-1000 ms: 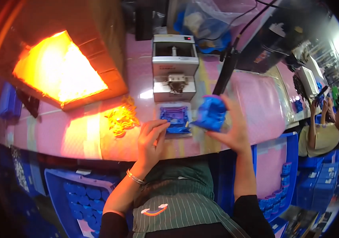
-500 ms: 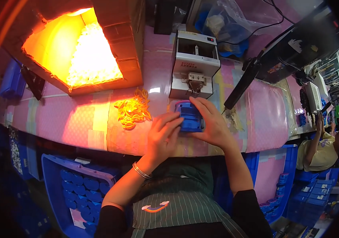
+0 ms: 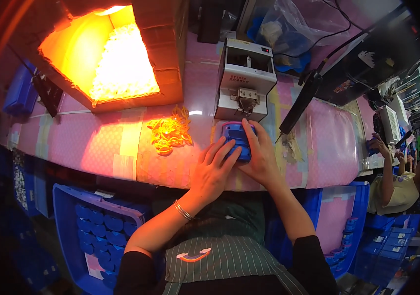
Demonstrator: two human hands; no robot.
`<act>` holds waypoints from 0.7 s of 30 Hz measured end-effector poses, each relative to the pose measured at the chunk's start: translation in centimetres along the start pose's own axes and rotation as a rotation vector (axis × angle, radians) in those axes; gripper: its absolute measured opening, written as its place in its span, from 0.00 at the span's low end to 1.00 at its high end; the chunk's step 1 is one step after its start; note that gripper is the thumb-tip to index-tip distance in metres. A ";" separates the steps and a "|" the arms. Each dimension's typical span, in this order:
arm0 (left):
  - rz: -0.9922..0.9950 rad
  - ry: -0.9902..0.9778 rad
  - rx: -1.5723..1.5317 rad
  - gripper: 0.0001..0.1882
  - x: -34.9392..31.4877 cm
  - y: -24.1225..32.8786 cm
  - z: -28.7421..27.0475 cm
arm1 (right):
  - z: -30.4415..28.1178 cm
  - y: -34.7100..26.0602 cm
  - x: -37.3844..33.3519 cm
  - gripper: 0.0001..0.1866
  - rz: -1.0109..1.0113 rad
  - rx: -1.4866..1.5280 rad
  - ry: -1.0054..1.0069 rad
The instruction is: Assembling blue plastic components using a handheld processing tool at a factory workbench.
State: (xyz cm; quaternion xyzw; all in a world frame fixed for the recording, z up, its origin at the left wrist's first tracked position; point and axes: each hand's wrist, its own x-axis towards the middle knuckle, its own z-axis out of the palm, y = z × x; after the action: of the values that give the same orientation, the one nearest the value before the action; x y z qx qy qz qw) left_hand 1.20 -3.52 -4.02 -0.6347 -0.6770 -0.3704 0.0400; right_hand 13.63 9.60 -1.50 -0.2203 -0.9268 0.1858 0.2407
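A blue plastic housing (image 3: 238,135) with an open, ribbed inside rests on the table in front of a small white machine (image 3: 249,81). My right hand (image 3: 260,158) grips its right side, with the index finger along the edge and the thumb at the near end. From the left, my left hand (image 3: 212,169) presses its fingertips onto the housing and covers its lower left part. Whether a small piece lies under those fingertips is hidden. Left of my hands lies a loose heap of thin orange-lit loops (image 3: 170,132).
A cardboard box (image 3: 168,73) with a glowing inside full of small pieces stands at the far left. A black screwdriver-like tool (image 3: 302,103) hangs at the right. Blue crates (image 3: 62,226) with round blue parts stand below the table. Another person (image 3: 392,189) works at far right.
My left hand has slid right and further over the housing, its fingers now pressing on it. The view has shifted slightly. The other person's hands have lowered.
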 end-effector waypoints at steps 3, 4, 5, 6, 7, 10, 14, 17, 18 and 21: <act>-0.054 0.087 -0.013 0.35 -0.1 -0.2 -0.2 | -0.5 -1.7 0.2 0.56 -0.020 0.034 0.073; -0.100 0.134 -0.119 0.35 -0.2 -0.5 -0.7 | -2.0 -2.9 0.4 0.53 -0.039 0.169 0.048; -0.146 0.185 -0.223 0.36 -0.5 -0.7 -1.3 | -2.8 -3.4 0.6 0.51 -0.057 0.305 0.019; -0.156 0.190 -0.216 0.36 -0.6 -0.9 -1.8 | -2.9 -3.1 0.6 0.51 -0.065 0.311 0.010; -0.238 0.187 -0.431 0.36 -0.9 -1.0 -2.5 | -2.8 -2.7 0.7 0.48 -0.022 0.474 0.035; -0.394 0.169 -0.796 0.35 -2.0 -0.9 -4.8 | -1.2 -4.4 2.1 0.38 -0.009 0.586 0.115; -0.389 0.150 -0.797 0.32 -4.5 -0.9 -8.2 | 2.0 -7.9 2.3 0.26 0.115 0.775 0.016; -0.534 0.140 -0.824 0.32 -7.7 -1.1 -10.4 | 3.9 -10.0 2.0 0.28 0.116 0.831 -0.066; -0.615 0.149 -0.890 0.32 -9.0 -1.3 -11.2 | 4.3 -11.0 2.2 0.30 0.076 0.820 -0.160; -0.785 0.219 -0.653 0.37 -13.6 -2.9 -16.4 | 6.6 -11.1 2.8 0.32 -0.088 0.747 -0.153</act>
State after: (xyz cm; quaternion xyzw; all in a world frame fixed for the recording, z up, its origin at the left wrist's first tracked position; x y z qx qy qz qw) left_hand -5.60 -23.61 -0.58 -0.2702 -0.7051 -0.6135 -0.2313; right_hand 4.40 0.14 -0.81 -0.0631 -0.8191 0.5162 0.2422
